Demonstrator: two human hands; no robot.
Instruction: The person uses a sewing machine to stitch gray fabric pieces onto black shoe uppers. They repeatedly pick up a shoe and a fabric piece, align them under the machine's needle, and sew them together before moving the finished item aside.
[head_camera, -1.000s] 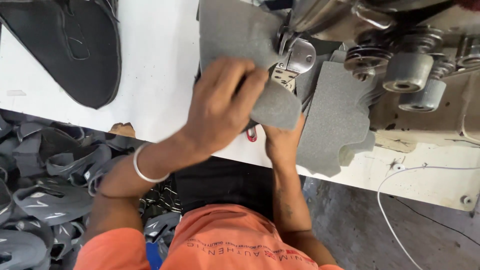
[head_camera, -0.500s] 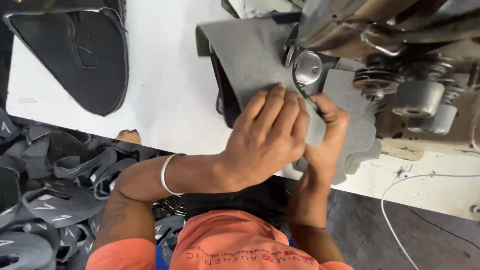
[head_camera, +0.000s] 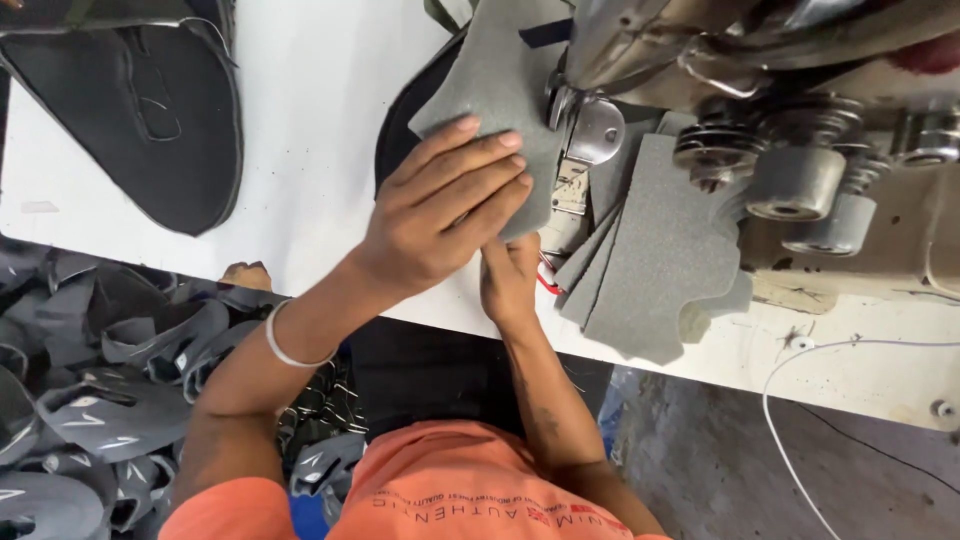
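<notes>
While the left hand (head_camera: 440, 215) lies flat with its fingers (head_camera: 480, 165) spread on a grey fabric piece (head_camera: 505, 85), the right hand (head_camera: 508, 280) sits just beneath it at the near edge of the white counter (head_camera: 310, 120). Whether the right hand's fingers pinch anything I cannot tell; the left hand covers them. The grey piece is soft, matte and felt-like, with a curved outline, and it lies over a darker layer, running under the metal head of the sewing machine (head_camera: 700, 60) at the counter's far side. A thin bangle (head_camera: 285, 345) circles the left wrist.

Just right of the hands, a small stack of grey cut pieces (head_camera: 665, 260) with wavy edges rests beside the machine, reaching the counter's near edge. A black shaped panel (head_camera: 130, 110) lies in the far left corner, well apart from the hands, with bare white counter between. Below the left edge, a heap of grey and black cut parts (head_camera: 90, 400) is piled up. A white cord (head_camera: 800, 400) hangs off the near right edge.
</notes>
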